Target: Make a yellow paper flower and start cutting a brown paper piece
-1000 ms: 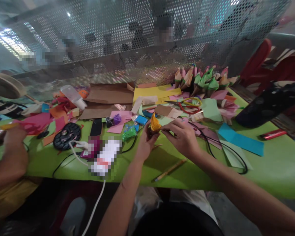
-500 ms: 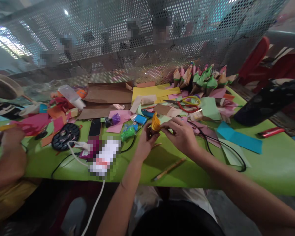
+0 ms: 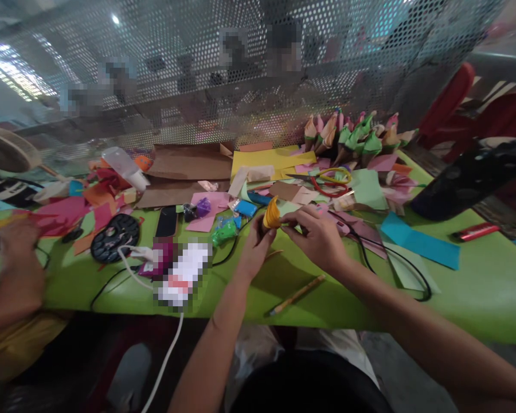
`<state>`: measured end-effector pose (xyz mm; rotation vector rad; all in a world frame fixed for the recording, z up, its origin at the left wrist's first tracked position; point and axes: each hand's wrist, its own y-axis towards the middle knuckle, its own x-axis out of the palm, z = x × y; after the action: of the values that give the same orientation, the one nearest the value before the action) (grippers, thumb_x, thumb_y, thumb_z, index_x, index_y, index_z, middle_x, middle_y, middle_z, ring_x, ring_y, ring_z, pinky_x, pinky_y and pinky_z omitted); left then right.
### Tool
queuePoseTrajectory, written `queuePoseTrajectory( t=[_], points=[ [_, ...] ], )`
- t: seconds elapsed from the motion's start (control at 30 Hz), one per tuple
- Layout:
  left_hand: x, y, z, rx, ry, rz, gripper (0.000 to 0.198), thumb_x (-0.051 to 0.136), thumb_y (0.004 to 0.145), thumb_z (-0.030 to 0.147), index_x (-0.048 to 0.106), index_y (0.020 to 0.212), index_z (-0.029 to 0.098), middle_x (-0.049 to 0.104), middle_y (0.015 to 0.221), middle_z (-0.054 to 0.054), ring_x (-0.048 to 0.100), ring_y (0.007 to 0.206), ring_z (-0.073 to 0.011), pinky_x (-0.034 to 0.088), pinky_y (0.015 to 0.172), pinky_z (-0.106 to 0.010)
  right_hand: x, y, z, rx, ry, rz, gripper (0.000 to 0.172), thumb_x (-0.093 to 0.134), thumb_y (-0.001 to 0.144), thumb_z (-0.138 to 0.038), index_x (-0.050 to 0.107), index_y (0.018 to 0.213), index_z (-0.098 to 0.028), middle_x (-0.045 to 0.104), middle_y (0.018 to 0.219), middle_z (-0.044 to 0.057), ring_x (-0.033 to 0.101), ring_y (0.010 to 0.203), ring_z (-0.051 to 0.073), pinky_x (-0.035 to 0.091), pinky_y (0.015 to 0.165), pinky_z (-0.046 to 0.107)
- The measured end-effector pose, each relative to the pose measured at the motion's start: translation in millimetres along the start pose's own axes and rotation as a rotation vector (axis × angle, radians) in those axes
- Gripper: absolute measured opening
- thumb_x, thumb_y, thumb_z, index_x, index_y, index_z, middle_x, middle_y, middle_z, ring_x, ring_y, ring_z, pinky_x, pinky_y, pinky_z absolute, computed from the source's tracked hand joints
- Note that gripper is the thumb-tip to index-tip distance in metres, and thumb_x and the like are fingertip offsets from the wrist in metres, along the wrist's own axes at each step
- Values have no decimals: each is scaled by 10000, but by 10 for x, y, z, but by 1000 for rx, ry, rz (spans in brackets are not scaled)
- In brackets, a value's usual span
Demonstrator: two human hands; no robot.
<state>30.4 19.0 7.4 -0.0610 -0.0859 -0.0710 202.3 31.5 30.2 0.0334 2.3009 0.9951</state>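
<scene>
My left hand [image 3: 253, 248] and my right hand [image 3: 320, 236] meet above the green table [image 3: 477, 287], both pinched on a small yellow-orange paper cone [image 3: 271, 215]. The left fingers grip its lower end, the right fingertips press at its right side. A pencil [image 3: 296, 296] lies on the table just in front of my hands.
Finished paper cones [image 3: 355, 140] stand at the back right. Red and yellow scissors [image 3: 331, 183], coloured paper sheets, a black cable [image 3: 395, 261], a phone [image 3: 167, 221] and a round black disc [image 3: 115, 237] litter the table. Another person's hand [image 3: 12, 258] works at the left. A perforated metal screen closes the back.
The paper cone has tilted slightly to the right between my fingers. My hands stay in the same spot.
</scene>
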Motion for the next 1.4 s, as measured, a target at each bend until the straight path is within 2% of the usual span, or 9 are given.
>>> queuePoseTrajectory(
  t=[0.27,0.4,0.53,0.7,0.9,1.07,1.17,1.4],
  points=[
    [19,-22,22,26,52,62,433,678,902,521,607,1238,258,654,1271,-64,632,1165,-238,608,883,-342,25,-1,9,14,12,-32,161,647,886,-135,752,954,-237,728,874,48,670,771,187,498,658,266],
    [8,-17,-4,17,58,73,450,646,915,551,606,1256,259,666,1209,-65,644,1116,-238,600,850,-333,29,1,0,23,52,-12,169,644,869,-121,745,944,-232,722,862,43,661,744,182,510,658,268],
    [2,-9,-21,21,42,93,464,645,907,562,618,1248,247,679,1117,-54,637,1023,-215,585,797,-297,26,-6,-29,10,78,-6,154,629,898,-138,744,938,-233,732,881,50,676,776,191,531,681,280],
    [3,-3,-51,34,46,95,431,621,926,545,642,1232,241,681,1046,-43,623,927,-182,568,764,-262,38,-20,-55,-14,91,-73,211,623,935,-163,782,1023,-269,752,928,54,708,852,206,561,735,292],
    [10,-12,-62,39,61,92,383,566,964,466,633,1275,253,687,1128,-53,639,1007,-204,575,816,-291,47,-20,-46,6,17,-85,230,656,923,-145,791,1060,-271,759,946,56,722,846,209,555,721,291],
    [13,-30,-57,92,114,71,415,572,954,508,632,1279,257,666,1273,-67,613,1175,-249,572,926,-334,62,-29,-32,-3,18,-95,198,660,922,-139,792,1004,-262,759,924,53,718,836,203,540,718,283],
    [10,-37,-81,137,132,59,443,574,953,521,621,1304,255,636,1356,-76,579,1266,-267,551,1012,-373,79,-40,-6,4,3,-133,186,641,934,-153,790,996,-246,755,921,59,713,814,196,526,706,280],
    [-20,-19,-143,195,152,25,445,551,973,453,605,1360,243,612,1397,-86,572,1301,-272,521,1095,-411,53,-26,14,5,-13,-231,183,614,955,-184,790,994,-218,746,869,56,713,788,190,506,691,271]
  ],
)
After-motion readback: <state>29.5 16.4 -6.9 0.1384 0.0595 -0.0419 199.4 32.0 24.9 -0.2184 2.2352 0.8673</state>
